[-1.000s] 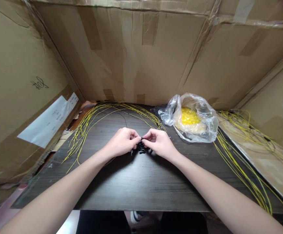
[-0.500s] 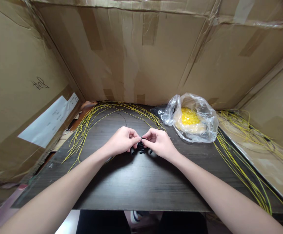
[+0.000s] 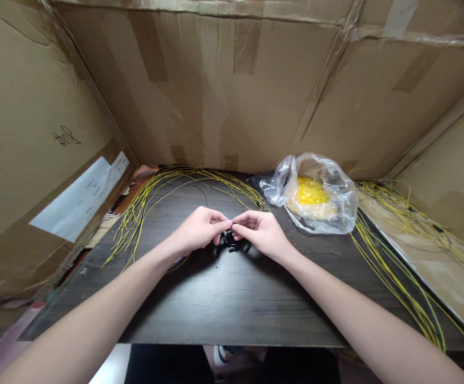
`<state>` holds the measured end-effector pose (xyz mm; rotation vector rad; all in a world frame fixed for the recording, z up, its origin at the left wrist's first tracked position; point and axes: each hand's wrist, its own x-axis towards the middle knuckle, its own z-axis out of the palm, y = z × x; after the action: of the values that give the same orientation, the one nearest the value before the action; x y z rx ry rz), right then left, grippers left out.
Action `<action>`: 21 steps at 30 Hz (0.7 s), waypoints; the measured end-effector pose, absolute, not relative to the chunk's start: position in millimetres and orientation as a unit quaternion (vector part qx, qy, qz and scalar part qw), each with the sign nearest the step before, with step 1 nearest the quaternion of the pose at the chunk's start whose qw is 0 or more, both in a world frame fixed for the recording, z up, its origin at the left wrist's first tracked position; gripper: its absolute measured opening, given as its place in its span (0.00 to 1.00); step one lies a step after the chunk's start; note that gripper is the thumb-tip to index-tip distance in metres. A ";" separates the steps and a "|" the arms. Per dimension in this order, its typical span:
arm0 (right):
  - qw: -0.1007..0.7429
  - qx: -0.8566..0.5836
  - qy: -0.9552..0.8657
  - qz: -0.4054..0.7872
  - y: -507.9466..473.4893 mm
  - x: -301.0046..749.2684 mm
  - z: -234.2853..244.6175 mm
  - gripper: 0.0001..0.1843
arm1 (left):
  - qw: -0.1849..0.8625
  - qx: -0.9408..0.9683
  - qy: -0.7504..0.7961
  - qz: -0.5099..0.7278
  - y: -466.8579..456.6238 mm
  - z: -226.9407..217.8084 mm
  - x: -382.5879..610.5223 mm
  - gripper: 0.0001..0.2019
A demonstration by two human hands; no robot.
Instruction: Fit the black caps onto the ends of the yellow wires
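Observation:
My left hand (image 3: 200, 229) and my right hand (image 3: 259, 230) meet fingertip to fingertip over the middle of the dark table (image 3: 232, 309). Both are closed in a pinch. Whatever lies between the fingertips is mostly hidden and too small to name. Just below the fingers is a cluster of small black pieces (image 3: 232, 243), partly covered by the hands. A bundle of thin yellow wires (image 3: 144, 194) arcs across the table's back left, its right end passing behind my right hand.
A clear plastic bag (image 3: 342, 213) with small yellow parts (image 3: 312, 191) stands at the back right. Black parts (image 3: 262, 183) lie beside it. More yellow wires (image 3: 396, 288) run along the right edge. Cardboard walls (image 3: 216, 96) enclose the back and sides.
My fingertips have drawn closer together and risen slightly, with the right hand's fingers straighter. The wire near my left wrist has shifted a little. The bag has not moved.

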<state>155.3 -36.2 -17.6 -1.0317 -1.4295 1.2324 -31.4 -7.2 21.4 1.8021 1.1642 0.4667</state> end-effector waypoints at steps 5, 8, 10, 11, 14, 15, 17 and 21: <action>0.478 -0.431 -0.596 0.479 -36.1 156.8 -14.8 0.16 | 0.431 0.724 0.494 0.213 -6.1 24.7 -33.2 0.16; 0.474 -0.439 -0.600 0.471 -34.9 158.0 -14.4 0.14 | 0.427 0.719 0.506 0.213 -5.0 26.1 -34.0 0.16; 0.468 -0.443 -0.597 0.477 -34.1 158.7 -14.1 0.14 | 0.426 0.716 0.508 0.217 -4.1 26.0 -34.4 0.17; 0.466 -0.444 -0.593 0.485 -33.7 158.9 -13.9 0.14 | 0.425 0.715 0.510 0.219 -3.7 25.8 -34.5 0.17; 0.463 -0.439 -0.572 0.514 -32.8 159.6 -13.3 0.14 | 0.421 0.708 0.522 0.223 -2.6 25.2 -34.7 0.17; 0.463 -0.438 -0.565 0.523 -32.5 159.9 -13.1 0.14 | 0.420 0.705 0.525 0.223 -2.4 25.1 -34.6 0.16; 0.463 -0.436 -0.554 0.537 -32.0 160.5 -12.6 0.15 | 0.420 0.702 0.528 0.227 -2.3 25.3 -34.5 0.16; 0.470 -0.433 -0.538 0.550 -30.5 162.8 -12.3 0.15 | 0.421 0.698 0.528 0.238 -2.1 26.6 -34.4 0.16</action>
<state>162.8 -30.5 -12.3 -1.0610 -1.3183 1.3482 -34.4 -2.1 26.6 1.7495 1.3234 0.5963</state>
